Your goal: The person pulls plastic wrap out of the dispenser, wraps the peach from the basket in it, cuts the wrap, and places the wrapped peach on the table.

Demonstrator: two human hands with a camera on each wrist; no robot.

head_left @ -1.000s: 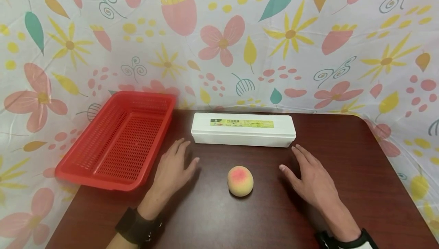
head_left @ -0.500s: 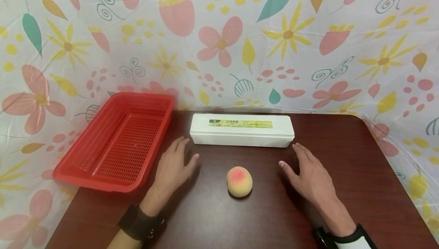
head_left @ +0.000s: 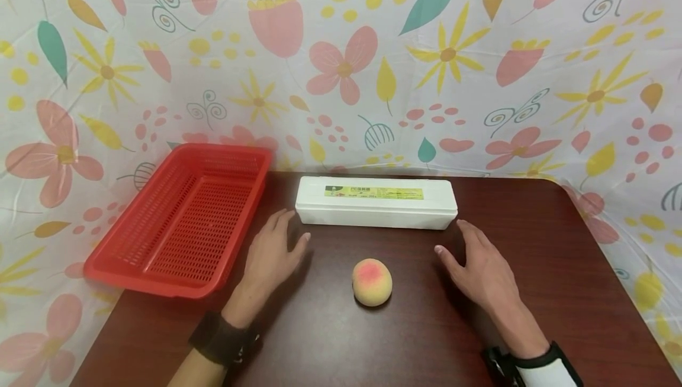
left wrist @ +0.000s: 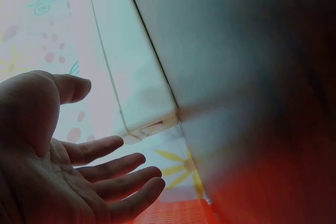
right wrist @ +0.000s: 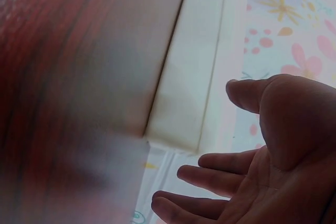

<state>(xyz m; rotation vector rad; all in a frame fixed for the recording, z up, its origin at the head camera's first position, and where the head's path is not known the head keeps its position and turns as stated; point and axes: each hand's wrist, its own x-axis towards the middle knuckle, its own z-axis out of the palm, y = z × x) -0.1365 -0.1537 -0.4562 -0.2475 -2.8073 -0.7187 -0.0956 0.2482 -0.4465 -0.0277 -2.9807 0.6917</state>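
Nothing is held by either hand. My left hand (head_left: 272, 254) has its fingers extended and thumb spread, between the red basket (head_left: 234, 257) and the left end of a long white box (head_left: 373, 215). My right hand (head_left: 485, 271) is spread in the same way near the box's right end. The box bears a yellow-green label on its lid. On the table between my hands sits a peach (head_left: 372, 282), yellow with a pink-red top. Both wrist views show the palm and fingers close to an end of the white box (left wrist: 136, 66), with no object in the grasp.
The brown wooden table (head_left: 415, 345) has a rounded far right corner. The perforated basket stands at the left edge, reaching past it. Behind the table hangs a white curtain (head_left: 469, 109) printed with flowers and leaves.
Both hands have shifted very slightly, the fingertips inching forward toward the box. The peach, box and basket have stayed where they were; the head view has tilted a little.
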